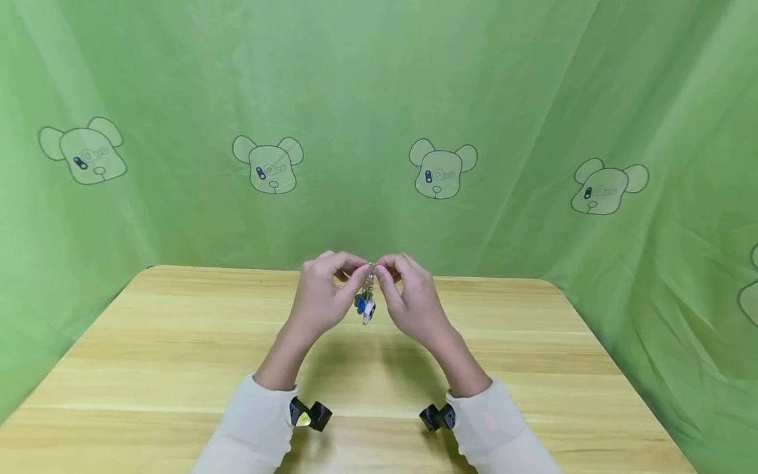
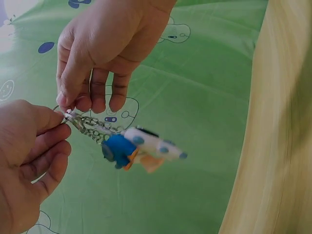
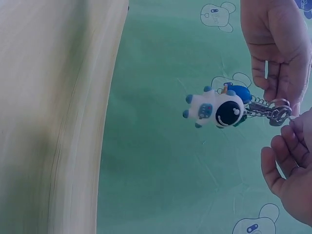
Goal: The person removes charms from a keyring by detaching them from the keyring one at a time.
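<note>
Currently both hands are raised together above the far middle of the wooden counter, holding a keychain between them. Left hand pinches the metal key ring with thumb and forefinger, other fingers curled in; right hand pinches the same ring from the other side, its lower fingers hanging fairly straight in the left wrist view. So each grip is closed on the ring, fingertips nearly touching each other.

Hanging from the ring on short chains: a white figurine charm with blue spots and a round dark face, and a blue charm with an orange bit, just beside it. A hint of green near them in the head view, too small to tell. Charms dangle clear of the counter, nothing resting on it.

Progress, as a judgement: the keychain is picked up and centred between both grips, and the fingers look to be working at the ring or its clasp. Both charms are attached, none separated, none lying on the counter. Cannot tell whether the ring is prised open or whether a charm is going on or coming off; the ring is mostly hidden by fingertips. Looks like mid-step, with the ring work itself left.

Green cloth backdrop with bear-head prints hangs behind and to both sides. Pale sleeves and black wrist cameras at near edge.
</note>
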Demonstrator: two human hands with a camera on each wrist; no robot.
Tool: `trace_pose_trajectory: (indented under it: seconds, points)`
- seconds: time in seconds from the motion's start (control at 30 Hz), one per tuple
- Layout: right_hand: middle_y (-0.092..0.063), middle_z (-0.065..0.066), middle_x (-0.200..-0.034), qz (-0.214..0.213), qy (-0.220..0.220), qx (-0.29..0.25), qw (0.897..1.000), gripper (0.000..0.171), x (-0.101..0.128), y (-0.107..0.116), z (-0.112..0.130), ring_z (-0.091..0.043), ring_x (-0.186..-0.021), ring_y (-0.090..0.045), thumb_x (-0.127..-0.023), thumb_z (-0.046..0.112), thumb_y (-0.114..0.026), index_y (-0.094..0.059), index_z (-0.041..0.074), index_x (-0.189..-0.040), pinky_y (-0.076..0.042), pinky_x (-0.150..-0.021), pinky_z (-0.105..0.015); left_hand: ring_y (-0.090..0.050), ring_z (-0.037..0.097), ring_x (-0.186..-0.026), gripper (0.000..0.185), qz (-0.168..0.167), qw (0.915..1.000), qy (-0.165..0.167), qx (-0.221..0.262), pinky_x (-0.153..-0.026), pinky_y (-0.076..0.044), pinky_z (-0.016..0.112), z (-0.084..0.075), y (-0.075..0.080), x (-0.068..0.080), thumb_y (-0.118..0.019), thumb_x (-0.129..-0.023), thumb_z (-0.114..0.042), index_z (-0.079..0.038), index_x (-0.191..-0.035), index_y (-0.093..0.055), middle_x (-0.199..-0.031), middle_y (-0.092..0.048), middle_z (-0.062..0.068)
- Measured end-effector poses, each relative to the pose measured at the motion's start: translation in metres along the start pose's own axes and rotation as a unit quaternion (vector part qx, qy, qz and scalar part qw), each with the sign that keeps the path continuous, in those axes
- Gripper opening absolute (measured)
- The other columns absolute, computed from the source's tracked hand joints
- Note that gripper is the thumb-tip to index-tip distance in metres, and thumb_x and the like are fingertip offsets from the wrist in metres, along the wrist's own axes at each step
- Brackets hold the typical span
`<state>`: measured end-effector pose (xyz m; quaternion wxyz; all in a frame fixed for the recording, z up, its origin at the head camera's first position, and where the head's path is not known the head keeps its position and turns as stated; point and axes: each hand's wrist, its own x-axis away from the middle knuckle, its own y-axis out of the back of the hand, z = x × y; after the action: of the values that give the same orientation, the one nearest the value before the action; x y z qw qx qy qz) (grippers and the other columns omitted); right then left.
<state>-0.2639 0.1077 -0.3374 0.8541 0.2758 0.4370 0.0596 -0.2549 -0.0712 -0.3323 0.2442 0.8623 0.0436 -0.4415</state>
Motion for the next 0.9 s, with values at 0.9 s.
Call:
trace_pose_trajectory:
  seconds: [0.9]
  points:
    - [-0.067,-0.01,-0.091,-0.054,0.042,-0.005,0.998,0.006,-0.0007,-0.0053,0.0001,-0.021,-0.085,-0.063,-0.099,0.003,-0.065,-0.067,-0.003,-0.1,-0.056,-0.078,-0.033,-0.064,0.017,-0.073,0.006,-0.017,0.9996,-0.019,-0.007,-0.065,-0.06,0.03,-0.001,0.0049,-0.0023,-0.077,-0.09,-0.005,-0.001,-0.094,-0.075,-0.083,-0.075,0.007]
